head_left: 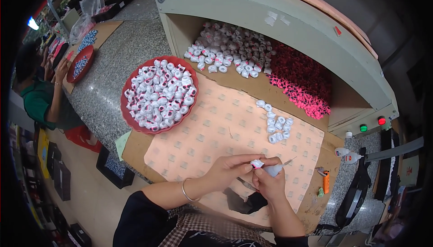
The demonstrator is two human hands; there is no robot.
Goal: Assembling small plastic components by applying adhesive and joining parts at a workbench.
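Few packages or labels show here. At the far left, on the counter's (103, 89) back corner, two clear plastic bags (88, 10) stand crumpled and knotted, their contents too blurred to tell. On the top face of the pale green cabinet (252, 8) at the far middle, two small white stickers (270, 18) sit side by side, squarish and a little torn; further right on the same face is a small red sticker (337, 30). At the near right, beside the cardboard, two small white squeeze bottles (346, 154) lie on their sides, each with a coloured label band. No screens or signs can be made out.
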